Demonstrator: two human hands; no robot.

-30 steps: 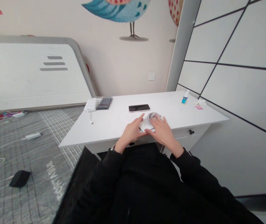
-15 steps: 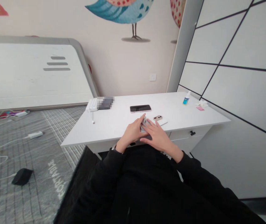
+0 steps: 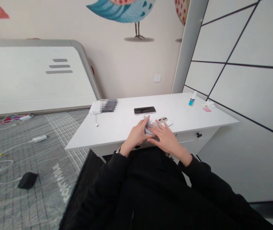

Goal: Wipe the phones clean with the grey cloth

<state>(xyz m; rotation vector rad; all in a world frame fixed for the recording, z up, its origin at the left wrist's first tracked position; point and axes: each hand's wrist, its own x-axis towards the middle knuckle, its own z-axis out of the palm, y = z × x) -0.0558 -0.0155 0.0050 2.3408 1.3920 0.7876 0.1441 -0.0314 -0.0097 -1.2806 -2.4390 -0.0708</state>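
My left hand (image 3: pixel 137 133) is at the front edge of the white table, fingers curled around a crumpled whitish-grey cloth (image 3: pixel 147 130). My right hand (image 3: pixel 163 136) meets it from the right, with its fingers pressed over the same cloth. The fingers hide most of it, and I cannot tell whether anything lies inside. Just behind my right fingers lies a pale phone (image 3: pixel 163 119) with its camera side up, partly covered by the hand. Farther back, a phone with a dark screen (image 3: pixel 145 110) rests face up.
At the table's (image 3: pixel 117 129) back left are a white power strip-like block (image 3: pixel 95 108) with a short cable and a dark, blurred item (image 3: pixel 109 105). Back right stand a small spray bottle (image 3: pixel 192 98), crumpled white tissue (image 3: pixel 208 104) and a pink slip (image 3: pixel 207 109). Cables lie on the carpet.
My right fingers have shifted slightly over the cloth, and more of the cloth bunches up between the hands. The camera view has moved a little.
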